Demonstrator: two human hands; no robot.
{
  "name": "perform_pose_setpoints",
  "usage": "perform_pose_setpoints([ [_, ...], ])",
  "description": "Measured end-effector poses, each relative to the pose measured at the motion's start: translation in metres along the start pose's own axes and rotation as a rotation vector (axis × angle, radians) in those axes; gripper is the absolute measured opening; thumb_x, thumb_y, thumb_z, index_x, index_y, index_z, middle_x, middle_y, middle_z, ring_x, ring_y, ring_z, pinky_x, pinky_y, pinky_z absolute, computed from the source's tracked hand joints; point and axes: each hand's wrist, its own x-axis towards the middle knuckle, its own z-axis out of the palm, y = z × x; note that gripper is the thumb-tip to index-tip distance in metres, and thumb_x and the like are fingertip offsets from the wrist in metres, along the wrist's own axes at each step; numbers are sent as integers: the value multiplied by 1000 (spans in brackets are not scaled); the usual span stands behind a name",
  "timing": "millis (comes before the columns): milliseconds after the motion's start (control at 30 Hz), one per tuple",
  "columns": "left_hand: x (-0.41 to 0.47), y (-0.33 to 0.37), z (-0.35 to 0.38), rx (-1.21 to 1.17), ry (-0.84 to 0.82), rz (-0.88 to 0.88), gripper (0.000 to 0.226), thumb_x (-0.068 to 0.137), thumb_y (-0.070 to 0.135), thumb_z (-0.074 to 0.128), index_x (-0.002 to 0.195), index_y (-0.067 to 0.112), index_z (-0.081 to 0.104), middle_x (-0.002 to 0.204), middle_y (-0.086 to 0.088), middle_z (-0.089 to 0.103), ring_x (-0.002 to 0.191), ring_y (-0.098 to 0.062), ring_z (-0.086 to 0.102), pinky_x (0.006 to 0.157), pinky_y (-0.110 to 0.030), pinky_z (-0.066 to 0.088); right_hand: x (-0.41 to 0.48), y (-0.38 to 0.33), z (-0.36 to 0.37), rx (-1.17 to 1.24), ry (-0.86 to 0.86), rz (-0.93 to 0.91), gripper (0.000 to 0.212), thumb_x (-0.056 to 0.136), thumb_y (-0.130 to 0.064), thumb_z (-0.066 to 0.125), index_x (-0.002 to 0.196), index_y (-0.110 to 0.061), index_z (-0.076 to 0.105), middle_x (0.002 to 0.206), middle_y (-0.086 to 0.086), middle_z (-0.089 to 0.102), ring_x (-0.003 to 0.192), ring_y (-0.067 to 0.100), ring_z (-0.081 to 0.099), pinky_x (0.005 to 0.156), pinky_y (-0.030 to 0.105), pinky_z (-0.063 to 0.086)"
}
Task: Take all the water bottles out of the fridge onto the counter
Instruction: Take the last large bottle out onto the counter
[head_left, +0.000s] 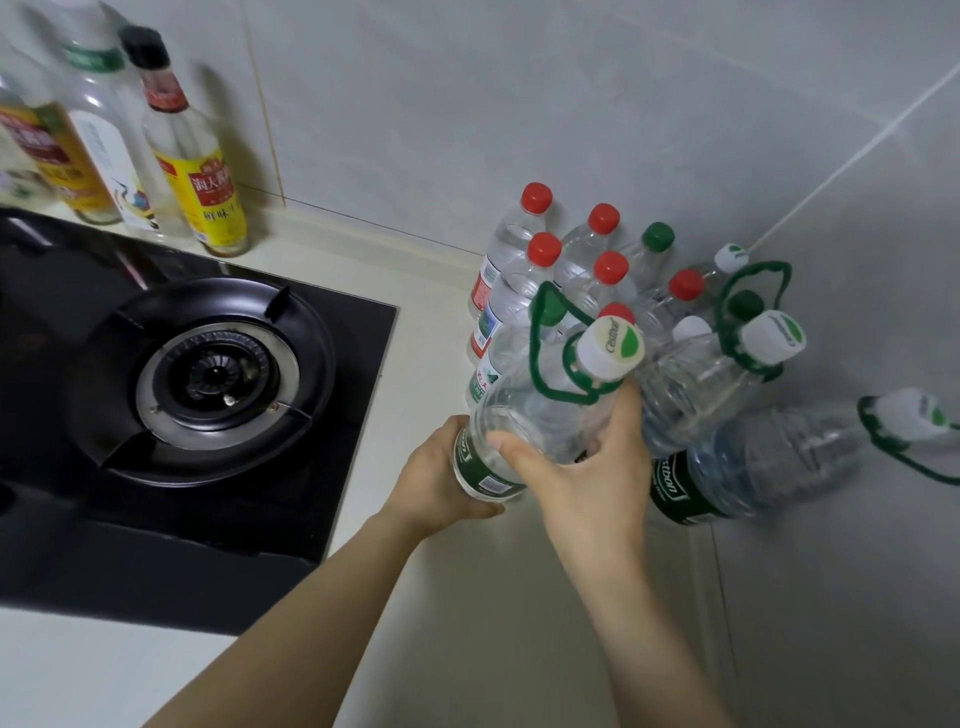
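Note:
I hold a large clear water bottle (540, 415) with a white cap, green label and green carry loop, tilted over the cream counter (426, 332). My left hand (441, 480) cups its lower end and my right hand (587, 467) wraps its shoulder. Behind it, in the corner, stand several small water bottles (524, 249) with red or green caps. To the right are two more large bottles: one (706, 384) leans, the other (769, 462) lies against the wall. The fridge is out of view.
A black gas hob (202, 374) with one burner fills the left of the counter. Condiment bottles (197, 171) stand along the tiled back wall (467, 104) behind it. A tiled side wall (857, 597) closes off the right.

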Motion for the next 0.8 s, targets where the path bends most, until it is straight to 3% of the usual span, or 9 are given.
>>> perform_pose_setpoints([
  [167, -2, 4, 0, 8, 17, -14, 86, 41, 40, 90, 115, 39, 47, 103, 18, 67, 94, -6, 66, 82, -38, 57, 4, 2, 0, 14, 0, -31, 90, 57, -16, 91, 129, -40, 43, 123, -22, 58, 116, -6, 55, 98, 13, 44],
  [400, 1, 17, 0, 106, 28, -71, 84, 45, 41, 90, 114, 30, 45, 103, 12, 66, 93, -13, 65, 82, -37, 56, 13, 5, -1, -6, -10, -67, 92, 58, -18, 91, 135, -29, 42, 131, -15, 56, 124, 3, 53, 106, 33, 44],
  [667, 0, 30, -5, 153, 18, -142, 84, 46, 34, 93, 116, 18, 51, 111, 1, 60, 101, -19, 61, 87, -39, 54, 19, 2, -4, -45, -46, -59, 93, 59, -23, 90, 137, -28, 39, 130, -17, 54, 123, -1, 50, 100, 11, 40],
  [800, -12, 25, -19, 6, 24, -168, 84, 57, 24, 91, 127, 14, 47, 123, 2, 56, 103, -15, 58, 82, -28, 50, 19, 4, -13, -14, -138, -44, 97, 60, -30, 89, 140, -33, 35, 137, -17, 50, 130, 5, 46, 109, 36, 41],
])
